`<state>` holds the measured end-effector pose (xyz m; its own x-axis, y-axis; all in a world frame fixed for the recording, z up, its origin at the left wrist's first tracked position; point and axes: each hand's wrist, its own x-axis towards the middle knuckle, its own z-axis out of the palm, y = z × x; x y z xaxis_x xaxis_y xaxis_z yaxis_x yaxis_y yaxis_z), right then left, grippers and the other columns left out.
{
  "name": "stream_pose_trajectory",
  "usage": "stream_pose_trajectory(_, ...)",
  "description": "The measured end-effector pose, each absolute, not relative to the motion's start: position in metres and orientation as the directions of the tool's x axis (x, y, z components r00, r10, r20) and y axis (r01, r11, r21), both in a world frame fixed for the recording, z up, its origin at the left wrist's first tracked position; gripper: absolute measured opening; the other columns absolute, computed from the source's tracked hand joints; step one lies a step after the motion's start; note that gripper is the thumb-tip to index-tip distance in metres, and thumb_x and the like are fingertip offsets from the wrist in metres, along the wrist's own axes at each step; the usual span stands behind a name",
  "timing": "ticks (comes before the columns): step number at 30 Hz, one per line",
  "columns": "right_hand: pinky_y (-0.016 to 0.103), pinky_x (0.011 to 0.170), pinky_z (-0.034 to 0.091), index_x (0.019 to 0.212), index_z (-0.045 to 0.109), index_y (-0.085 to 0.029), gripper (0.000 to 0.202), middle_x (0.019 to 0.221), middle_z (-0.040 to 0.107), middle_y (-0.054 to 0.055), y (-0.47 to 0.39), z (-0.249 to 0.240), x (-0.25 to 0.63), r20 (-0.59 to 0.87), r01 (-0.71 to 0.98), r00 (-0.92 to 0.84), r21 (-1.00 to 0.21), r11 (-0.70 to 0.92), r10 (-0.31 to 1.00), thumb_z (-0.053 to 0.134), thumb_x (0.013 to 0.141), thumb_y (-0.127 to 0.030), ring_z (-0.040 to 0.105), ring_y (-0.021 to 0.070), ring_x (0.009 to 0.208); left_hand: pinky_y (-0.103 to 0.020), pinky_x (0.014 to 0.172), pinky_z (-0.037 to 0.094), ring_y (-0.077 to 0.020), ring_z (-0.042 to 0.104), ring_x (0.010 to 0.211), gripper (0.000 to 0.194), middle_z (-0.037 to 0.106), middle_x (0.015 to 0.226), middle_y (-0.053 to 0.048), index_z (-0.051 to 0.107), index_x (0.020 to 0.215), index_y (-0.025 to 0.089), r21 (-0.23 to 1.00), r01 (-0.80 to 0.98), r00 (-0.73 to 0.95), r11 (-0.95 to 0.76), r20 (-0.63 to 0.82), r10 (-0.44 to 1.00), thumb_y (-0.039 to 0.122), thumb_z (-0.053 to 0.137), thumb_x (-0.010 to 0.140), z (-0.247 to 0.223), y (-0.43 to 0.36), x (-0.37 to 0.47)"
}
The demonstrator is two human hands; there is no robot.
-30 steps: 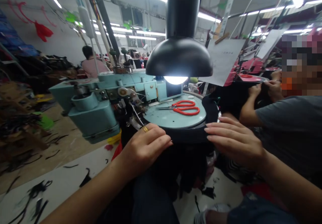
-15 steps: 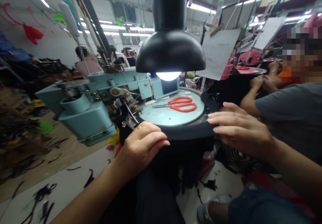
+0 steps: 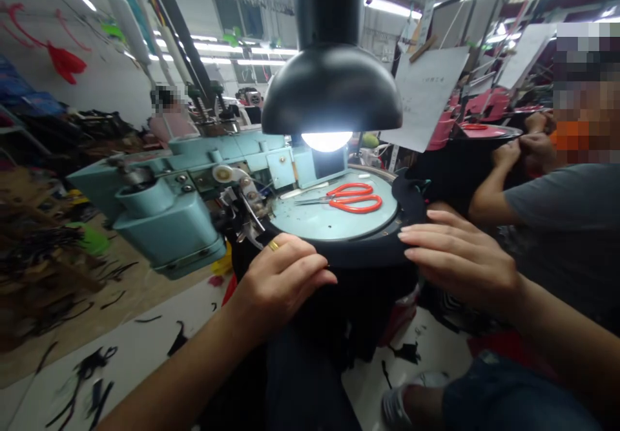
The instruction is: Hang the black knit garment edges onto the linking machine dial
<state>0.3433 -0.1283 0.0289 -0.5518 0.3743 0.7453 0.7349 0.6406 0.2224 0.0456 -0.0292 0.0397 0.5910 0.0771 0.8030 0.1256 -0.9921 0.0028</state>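
Observation:
Black fabric wraps the front rim of a round pale-blue machine plate. At the rim's left, close to the machine's metal parts, my left hand has its bent fingers together on the fabric, the thumb beside them; a ring is on one finger. On the right, my right hand lies with fingers stretched out, their tips against the fabric's edge. Red-handled scissors rest on the plate, blades pointing left, touched by neither hand.
A black lamp shines low over the plate. The blue-green machine body stands at left. To the right sits a co-worker in a grey sleeve, near a hanging paper sheet. Black scraps litter the lower left.
The view has shifted slightly. My right hand has come a little closer to the rim and now touches the fabric. My left hand has moved slightly right along the fabric.

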Motion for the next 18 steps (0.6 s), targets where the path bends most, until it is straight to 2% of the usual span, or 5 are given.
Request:
stream_pose_trajectory(2,0.044,0.109,0.045,0.105,0.067,-0.013,0.02,0.114,0.073,0.013,-0.127,0.029,0.342,0.74,0.718,-0.57,0.236,0.655,0.358,0.067,0.086,-0.007,0.07,0.0218,0.107,-0.03,0.074,0.054,-0.015,0.059,0.08,0.018,0.065,0.084,-0.003,0.066,0.095,0.015,0.022,0.137,0.573,-0.99,0.814,0.097,0.014,0.077,0.081,0.04,-0.03,0.047)
stream_pose_trajectory(7,0.047,0.108,0.044,0.108,0.066,-0.012,0.021,0.101,0.074,0.01,-0.124,0.035,0.338,0.692,0.706,-0.61,0.253,0.662,0.386,0.064,0.088,-0.007,0.069,0.02,0.097,-0.03,0.073,0.056,-0.0159,0.06,0.081,0.022,0.066,0.085,-0.005,0.065,0.099,0.014,-0.144,0.142,0.574,-0.979,0.818,-0.037,0.008,0.075,0.08,0.038,-0.028,0.049)
stream_pose_trajectory(10,0.046,0.107,0.045,0.114,0.065,-0.014,0.025,0.097,0.073,0.007,-0.122,0.044,0.34,0.653,0.727,-0.615,0.253,0.639,0.442,0.059,0.091,-0.006,0.067,0.0176,0.09,-0.031,0.075,0.055,-0.0157,0.059,0.081,0.02,0.065,0.085,-0.004,0.065,0.097,0.014,-0.076,0.152,0.561,-0.985,0.827,0.023,0.011,0.077,0.08,0.036,-0.029,0.051)
stream_pose_trajectory(13,0.046,0.106,0.045,0.108,0.067,-0.016,0.019,0.09,0.072,0.004,-0.121,0.049,0.35,0.67,0.757,-0.592,0.271,0.595,0.447,0.062,0.091,-0.009,0.066,0.0167,0.085,-0.031,0.075,0.054,-0.0152,0.057,0.081,0.02,0.064,0.084,-0.005,0.066,0.094,0.013,-0.025,0.164,0.556,-0.986,0.828,0.071,0.007,0.077,0.079,0.035,-0.031,0.053)
stream_pose_trajectory(18,0.048,0.106,0.047,0.105,0.069,-0.02,0.021,0.088,0.072,0.003,-0.128,0.039,0.363,0.75,0.794,-0.534,0.288,0.535,0.39,0.067,0.087,-0.009,0.064,0.0179,0.087,-0.03,0.074,0.054,-0.0146,0.057,0.081,0.022,0.065,0.084,-0.005,0.067,0.094,0.01,-0.04,0.132,0.554,-0.99,0.831,0.04,0.003,0.078,0.076,0.034,-0.029,0.051)
